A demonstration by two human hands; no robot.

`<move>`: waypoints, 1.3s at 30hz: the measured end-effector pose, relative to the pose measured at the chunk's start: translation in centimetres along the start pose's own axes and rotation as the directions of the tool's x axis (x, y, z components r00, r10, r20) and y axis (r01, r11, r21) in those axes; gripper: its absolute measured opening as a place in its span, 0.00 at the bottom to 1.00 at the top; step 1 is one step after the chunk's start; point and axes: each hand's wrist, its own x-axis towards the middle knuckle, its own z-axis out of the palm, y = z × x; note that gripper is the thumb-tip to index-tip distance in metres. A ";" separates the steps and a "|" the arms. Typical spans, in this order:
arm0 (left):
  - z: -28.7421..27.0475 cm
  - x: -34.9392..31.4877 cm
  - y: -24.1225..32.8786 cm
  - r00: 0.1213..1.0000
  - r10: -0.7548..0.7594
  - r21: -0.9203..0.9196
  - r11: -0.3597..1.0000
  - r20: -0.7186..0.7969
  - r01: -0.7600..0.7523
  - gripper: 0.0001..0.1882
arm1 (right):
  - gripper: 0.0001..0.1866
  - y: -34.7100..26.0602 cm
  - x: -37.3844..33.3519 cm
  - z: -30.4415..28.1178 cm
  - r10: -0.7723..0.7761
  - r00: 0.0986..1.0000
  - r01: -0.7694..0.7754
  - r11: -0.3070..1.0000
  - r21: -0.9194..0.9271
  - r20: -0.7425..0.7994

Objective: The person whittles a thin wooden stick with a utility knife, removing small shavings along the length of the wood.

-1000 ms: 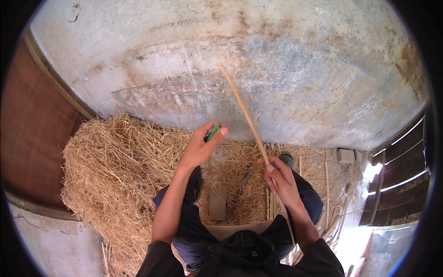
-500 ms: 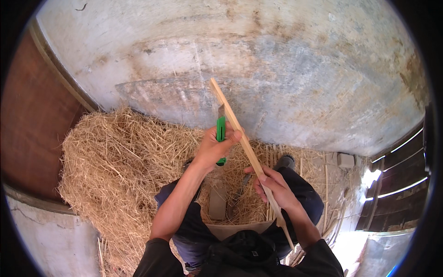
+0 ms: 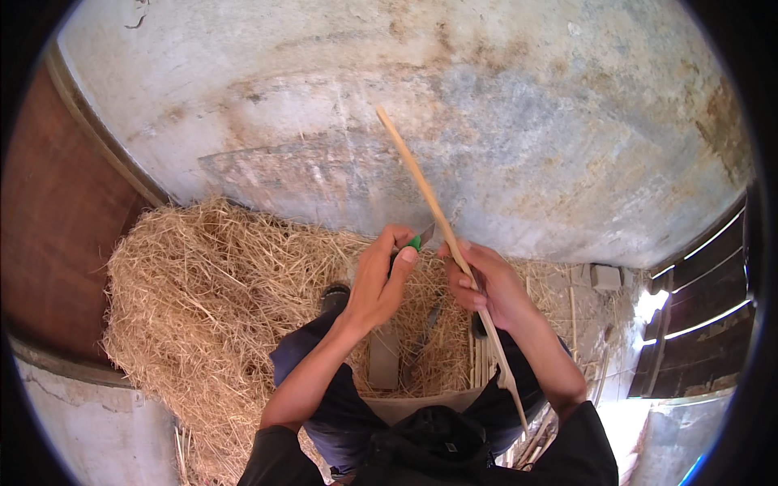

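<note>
A long, slim wooden stick (image 3: pixel 415 172) slants across the middle, its far end up before the wall and its notched, tapering near end by my right thigh. My right hand (image 3: pixel 484 279) is closed round it at about mid-length. Just left of the stick, my left hand (image 3: pixel 382 278) grips a green utility knife (image 3: pixel 416 242). Its blade sticks out toward the stick, close to it; whether they touch I cannot tell. Most of the knife's handle is hidden in my fingers.
A big heap of straw (image 3: pixel 203 283) spreads at the left. Ahead rises a stained plaster wall (image 3: pixel 519 154). Between my legs lies a flat block (image 3: pixel 384 362), with several thin sticks (image 3: pixel 480 356) beside it. A small block (image 3: pixel 605 277) sits by the wall at right.
My left hand has turned the knife so its blade points right, toward the stick. My right hand has slid or shifted farther up, and the stick's far end has risen.
</note>
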 end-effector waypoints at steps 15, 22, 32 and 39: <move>0.1 -0.5 0.8 0.977 0.201 0.219 0.953 0.065 -0.211 0.16 | 0.22 2.1 -1.3 -0.1 -0.117 0.990 0.103 0.981 -0.162 -0.080; 0.3 -0.1 0.8 0.996 -0.089 -0.020 0.996 0.027 0.090 0.17 | 0.24 2.5 -2.1 0.0 -0.067 0.998 0.068 0.980 -0.186 0.013; 0.2 0.3 -0.3 0.977 -0.212 -0.298 0.934 -0.014 0.198 0.15 | 0.25 4.4 -2.3 0.3 -0.058 0.996 0.069 0.981 -0.179 0.067; -0.8 0.9 -0.3 0.963 -0.236 -0.336 0.924 -0.131 0.181 0.14 | 0.24 4.5 -2.7 0.6 -0.032 0.992 0.061 0.967 -0.248 0.118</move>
